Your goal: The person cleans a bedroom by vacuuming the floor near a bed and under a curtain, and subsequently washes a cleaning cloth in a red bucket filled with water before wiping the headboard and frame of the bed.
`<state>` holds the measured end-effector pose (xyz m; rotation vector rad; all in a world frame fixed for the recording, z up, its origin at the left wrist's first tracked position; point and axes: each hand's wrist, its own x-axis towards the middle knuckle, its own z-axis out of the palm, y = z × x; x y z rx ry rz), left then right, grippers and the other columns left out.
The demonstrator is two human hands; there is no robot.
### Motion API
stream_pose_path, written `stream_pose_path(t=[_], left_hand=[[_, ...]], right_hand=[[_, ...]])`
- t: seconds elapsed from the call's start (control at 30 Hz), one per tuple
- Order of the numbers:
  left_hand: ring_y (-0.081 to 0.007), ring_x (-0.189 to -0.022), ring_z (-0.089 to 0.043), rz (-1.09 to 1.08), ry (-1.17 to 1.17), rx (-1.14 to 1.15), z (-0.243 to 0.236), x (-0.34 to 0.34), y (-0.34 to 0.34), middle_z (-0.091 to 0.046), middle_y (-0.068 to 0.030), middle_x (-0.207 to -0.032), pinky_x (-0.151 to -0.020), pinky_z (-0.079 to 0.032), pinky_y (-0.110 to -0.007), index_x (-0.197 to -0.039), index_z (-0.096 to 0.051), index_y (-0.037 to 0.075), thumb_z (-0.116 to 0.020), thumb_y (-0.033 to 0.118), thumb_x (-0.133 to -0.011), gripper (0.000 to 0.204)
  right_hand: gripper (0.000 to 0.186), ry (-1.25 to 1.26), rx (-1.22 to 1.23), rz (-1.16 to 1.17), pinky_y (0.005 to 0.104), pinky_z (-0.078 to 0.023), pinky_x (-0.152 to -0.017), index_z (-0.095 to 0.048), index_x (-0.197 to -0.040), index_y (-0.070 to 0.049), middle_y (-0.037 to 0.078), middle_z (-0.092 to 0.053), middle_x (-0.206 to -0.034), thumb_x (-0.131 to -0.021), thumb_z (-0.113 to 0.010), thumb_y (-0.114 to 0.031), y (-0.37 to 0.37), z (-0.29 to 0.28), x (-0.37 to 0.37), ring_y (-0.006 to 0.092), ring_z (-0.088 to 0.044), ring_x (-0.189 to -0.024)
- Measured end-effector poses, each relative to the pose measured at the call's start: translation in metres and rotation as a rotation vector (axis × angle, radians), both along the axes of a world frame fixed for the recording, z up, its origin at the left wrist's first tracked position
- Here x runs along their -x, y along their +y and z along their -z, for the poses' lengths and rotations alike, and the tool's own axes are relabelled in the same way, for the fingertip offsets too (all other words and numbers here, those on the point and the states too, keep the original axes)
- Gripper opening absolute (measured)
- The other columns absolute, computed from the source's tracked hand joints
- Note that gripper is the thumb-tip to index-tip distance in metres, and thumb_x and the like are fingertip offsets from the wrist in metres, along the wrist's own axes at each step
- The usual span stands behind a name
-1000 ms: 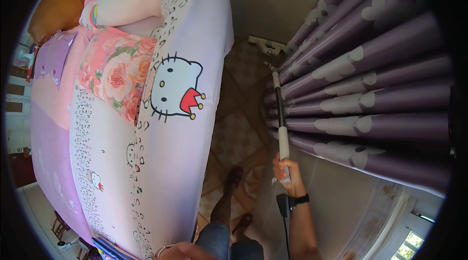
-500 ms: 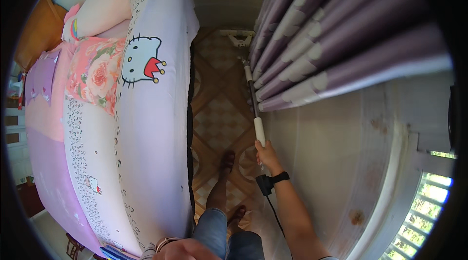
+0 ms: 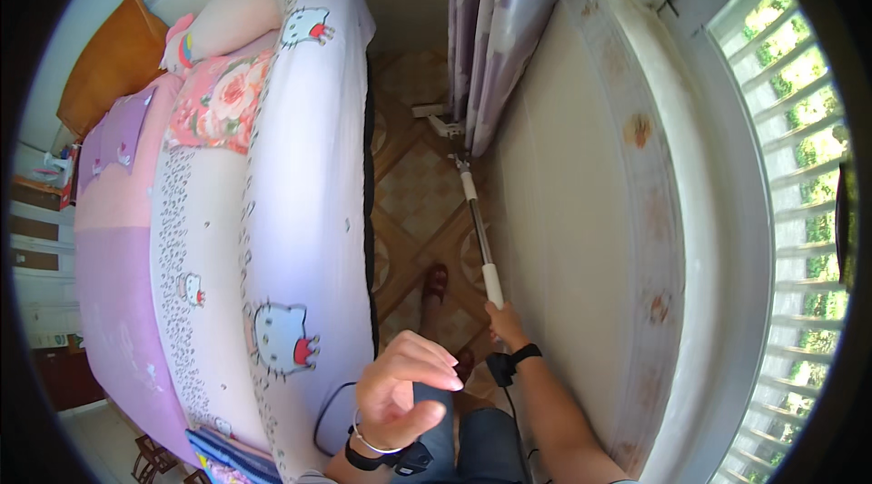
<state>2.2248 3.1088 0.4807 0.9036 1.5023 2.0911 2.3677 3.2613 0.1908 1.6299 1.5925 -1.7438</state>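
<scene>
In the head view, our right hand (image 3: 509, 322) is clamped around the near end of a long pole (image 3: 480, 230), its fingers wrapped over the white grip. The pole runs away from us over the tiled floor (image 3: 413, 175), between the bed (image 3: 304, 148) on the left and the pale wall (image 3: 563, 212) on the right. At its far end sits a white head (image 3: 429, 110), just beside the lower edge of the purple flowered curtain (image 3: 495, 30), which covers part of the joint.

Our left hand (image 3: 400, 389) is raised near us, well apart from the right one, in front of our denim shorts (image 3: 490, 443). Its fingers bend to the right and the thumb stands away from them, with a gap between. A pale bracelet (image 3: 368, 440) circles that wrist; a black strap (image 3: 526, 353) with a small dark box circles the right.

Below the pole's grip we see a reddish-brown shoe (image 3: 436, 280) on the floor. On the far part of the bed lie a floral pillow (image 3: 222, 103), a purple pillow (image 3: 118, 139) and a pale pink bolster (image 3: 238, 12), near a brown headboard (image 3: 113, 66). Along the right side, a barred window (image 3: 799, 212) shows greenery outside.
</scene>
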Motion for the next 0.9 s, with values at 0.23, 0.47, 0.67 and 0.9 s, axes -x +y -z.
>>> stream_pose_path(t=[0.23,0.47,0.67,0.9], left_hand=[[-0.0204,-0.079,-0.059,-0.157,-0.043,0.481,0.006,-0.069,-0.105,-0.063,-0.0103,-0.085,-0.073,-0.046,-0.029,-0.089,-0.062,-0.001,-0.064,0.007,-0.079,0.013],[-0.0189,-0.091,-0.055,-0.381,-0.144,0.547,0.011,-0.129,-0.204,-0.056,-0.0120,-0.097,-0.085,-0.042,-0.029,-0.097,-0.056,-0.003,-0.058,0.007,-0.082,0.019],[-0.0249,-0.116,-0.045,-0.530,0.002,0.655,0.020,-0.169,-0.297,-0.050,-0.0156,-0.121,-0.103,-0.032,-0.038,-0.105,-0.054,0.000,-0.051,0.012,-0.084,0.023],[-0.0267,-0.131,-0.031,-0.731,0.058,0.930,0.041,-0.186,-0.361,-0.033,-0.0134,-0.142,-0.107,-0.025,-0.041,-0.130,-0.042,0.002,-0.051,0.018,-0.086,0.048]], right_hand=[[0.050,-0.028,-0.086,-0.016,0.0331,-0.045,-0.042,-0.049,-0.098,0.006,0.011,-0.054,-0.066,-0.090,-0.050,-0.044,-0.066,0.024,-0.087,0.0202,-0.053,-0.047],[0.057,-0.054,-0.129,-0.064,0.0318,-0.043,-0.041,-0.054,-0.085,0.004,0.009,-0.053,-0.055,-0.091,-0.045,-0.052,-0.154,0.035,-0.164,0.0172,-0.052,-0.042],[0.062,-0.197,-0.206,-0.107,0.0348,-0.045,-0.041,-0.055,-0.069,0.005,0.014,-0.055,-0.053,-0.095,-0.040,-0.049,-0.299,0.002,-0.287,0.0191,-0.056,-0.043],[0.058,-0.348,-0.022,-0.089,0.0348,-0.043,-0.036,-0.052,-0.072,0.006,0.012,-0.052,-0.051,-0.096,-0.040,-0.045,-0.382,-0.049,-0.363,0.0201,-0.055,-0.039]])
